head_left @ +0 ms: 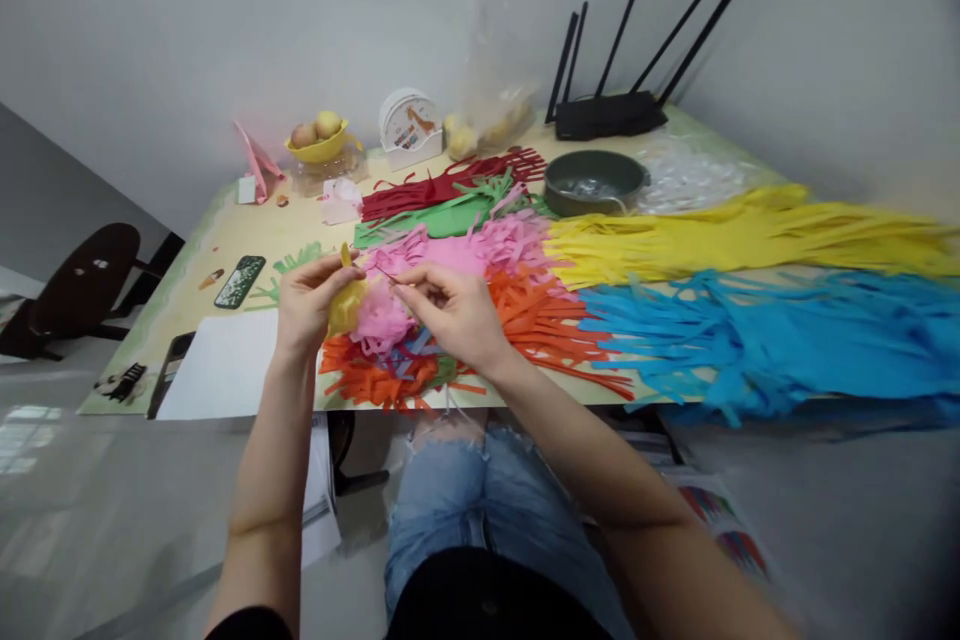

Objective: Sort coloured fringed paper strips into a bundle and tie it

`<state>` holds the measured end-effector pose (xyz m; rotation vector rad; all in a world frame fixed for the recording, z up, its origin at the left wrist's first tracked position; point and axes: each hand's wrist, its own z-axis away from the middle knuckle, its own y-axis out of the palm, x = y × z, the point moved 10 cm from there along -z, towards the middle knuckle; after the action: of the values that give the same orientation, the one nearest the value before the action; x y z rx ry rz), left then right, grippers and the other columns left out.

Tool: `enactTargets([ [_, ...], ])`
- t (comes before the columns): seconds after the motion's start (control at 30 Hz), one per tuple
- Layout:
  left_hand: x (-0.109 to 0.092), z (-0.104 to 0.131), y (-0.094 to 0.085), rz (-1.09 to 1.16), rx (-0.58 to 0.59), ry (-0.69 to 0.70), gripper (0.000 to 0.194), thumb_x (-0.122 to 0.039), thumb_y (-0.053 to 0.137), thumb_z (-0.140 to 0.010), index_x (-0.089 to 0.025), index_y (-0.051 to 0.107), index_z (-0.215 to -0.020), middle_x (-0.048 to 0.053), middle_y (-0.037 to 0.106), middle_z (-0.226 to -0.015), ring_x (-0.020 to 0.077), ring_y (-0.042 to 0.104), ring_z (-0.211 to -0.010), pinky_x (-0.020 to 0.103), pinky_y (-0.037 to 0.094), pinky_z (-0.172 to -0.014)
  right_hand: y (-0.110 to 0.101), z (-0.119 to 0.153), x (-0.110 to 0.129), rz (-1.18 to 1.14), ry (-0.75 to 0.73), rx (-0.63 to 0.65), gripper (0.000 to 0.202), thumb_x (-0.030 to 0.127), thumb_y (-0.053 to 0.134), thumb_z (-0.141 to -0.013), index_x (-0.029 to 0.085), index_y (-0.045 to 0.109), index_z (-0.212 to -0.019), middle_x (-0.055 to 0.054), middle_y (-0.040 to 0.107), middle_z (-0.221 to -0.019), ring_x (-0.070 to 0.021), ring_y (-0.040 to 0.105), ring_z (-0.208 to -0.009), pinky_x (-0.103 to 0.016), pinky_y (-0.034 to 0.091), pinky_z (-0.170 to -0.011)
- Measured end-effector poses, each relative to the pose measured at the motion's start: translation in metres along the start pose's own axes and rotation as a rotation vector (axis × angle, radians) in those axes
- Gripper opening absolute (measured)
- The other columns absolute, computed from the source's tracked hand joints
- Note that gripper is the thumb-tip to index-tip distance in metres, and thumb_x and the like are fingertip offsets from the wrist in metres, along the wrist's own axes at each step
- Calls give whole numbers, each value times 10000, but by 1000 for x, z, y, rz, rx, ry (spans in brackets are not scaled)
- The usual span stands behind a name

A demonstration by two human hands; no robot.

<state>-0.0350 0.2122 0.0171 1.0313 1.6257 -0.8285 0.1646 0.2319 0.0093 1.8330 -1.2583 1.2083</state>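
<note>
My left hand (306, 305) pinches a translucent yellow piece (346, 308) that looks like thin film or fabric; its tip sticks up past the thumb and the rest hangs below. Just to the right, my right hand (459, 315) has its thumb and forefinger closed on a thin dark strand (385, 275) pointing at the left fingertips. Whether it is string or wire I cannot tell. Beneath both hands lie pink fringed material (457, 250) and orange fringed material (540, 315).
Yellow fringed strips (712, 235) and blue ones (825, 335) spread across the right side, the blue overhanging the edge. Behind stand a dark round pan (596, 182) and a router (611, 116). White paper (221, 365) and a phone (240, 281) lie left, a fruit bowl (319, 150) farther back.
</note>
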Motion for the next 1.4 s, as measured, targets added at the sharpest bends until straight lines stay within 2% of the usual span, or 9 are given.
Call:
enactTargets([
  [0.13,-4,18,26,79,81,-4,355,-361,923,-589,-183,768,-854,22,744,-699,160,705,-641,280,582,-681,4,1,8,43,-6,55,196,320,619,-885,154,721,-911,20,588,-618,-90,489,-549,-221,377,-557],
  [0.33,-16,33,30,12,26,103,241,-289,897,-668,-194,759,-841,22,767,-811,135,722,-730,246,583,-750,3,2,4,43,36,54,194,317,619,-878,149,714,-893,28,577,-605,-84,480,-548,-210,362,-548],
  [0.43,-8,34,31,83,51,25,250,-333,887,-686,-189,755,-842,25,759,-777,130,701,-690,247,575,-723,2,2,4,14,45,54,203,314,610,-880,145,718,-912,22,598,-623,-84,485,-544,-212,367,-547],
  [0.57,8,33,35,206,99,-149,377,-429,926,-601,-176,729,-799,5,706,-672,108,645,-609,214,540,-629,1,3,7,29,47,57,202,314,613,-875,144,722,-886,11,613,-636,-91,496,-559,-216,366,-554],
  [0.77,8,36,46,249,172,-178,439,-430,927,-596,-213,651,-860,-28,660,-634,101,583,-553,219,499,-581,2,2,8,48,37,98,194,305,620,-875,151,735,-846,37,556,-579,-75,429,-517,-213,328,-537],
  [0.9,2,36,43,130,190,-110,381,-432,881,-673,-208,604,-808,-23,654,-630,112,607,-580,232,503,-617,6,2,0,35,63,143,192,302,617,-880,149,732,-888,21,606,-641,-83,469,-556,-209,353,-560],
  [1.1,-11,36,36,-26,185,-2,232,-334,800,-779,-185,677,-908,12,697,-683,158,702,-705,254,526,-699,7,2,-12,-45,161,167,179,294,613,-864,132,691,-872,-31,708,-773,-101,554,-622,-207,408,-597],
  [1.3,-11,37,37,-46,204,-8,230,-347,810,-774,-186,710,-903,43,735,-797,167,718,-746,255,543,-708,3,4,-4,102,115,144,149,248,597,-860,142,698,-835,9,654,-684,-79,474,-544,-204,339,-552],
  [1.4,-9,38,38,3,230,-28,234,-344,841,-743,-195,710,-866,28,723,-764,156,706,-718,251,547,-703,3,5,0,139,111,150,132,217,593,-854,142,698,-827,19,627,-662,-75,460,-545,-205,326,-558],
])
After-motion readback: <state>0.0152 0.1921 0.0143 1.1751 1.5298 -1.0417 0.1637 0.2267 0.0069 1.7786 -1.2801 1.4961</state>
